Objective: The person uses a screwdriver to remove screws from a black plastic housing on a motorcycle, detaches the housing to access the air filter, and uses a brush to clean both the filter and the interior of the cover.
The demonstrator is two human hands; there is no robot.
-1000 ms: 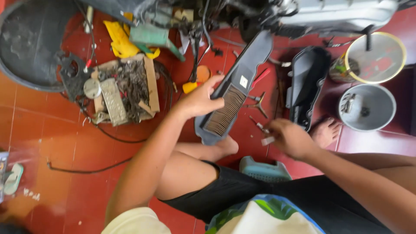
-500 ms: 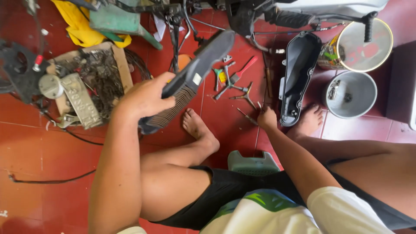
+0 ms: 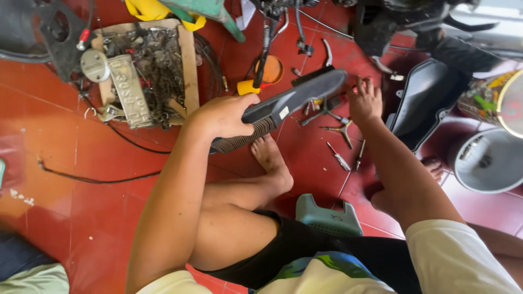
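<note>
My left hand (image 3: 223,115) grips a long black air-filter element (image 3: 294,103) with brown pleated paper on its underside, held tilted above the red tile floor. My right hand (image 3: 365,99) stretches forward with fingers spread over a scatter of small hand tools (image 3: 327,115) on the floor, just past the filter's far end. It holds nothing. A black plastic cover (image 3: 422,103) lies to the right of that hand. My bare left foot (image 3: 271,158) rests below the filter.
A cardboard tray of metal scrap and chains (image 3: 155,65) sits at upper left with a number plate (image 3: 129,92). Screwdrivers (image 3: 340,157) lie near my right arm. A grey basin (image 3: 485,160) and a round bucket (image 3: 509,100) stand at right. A small teal stool (image 3: 327,218) is under me.
My right hand lifted from the floor near the screwdrivers and reached forward to the tool pile. The filter in my left hand swung flatter. The view shifted right and down.
</note>
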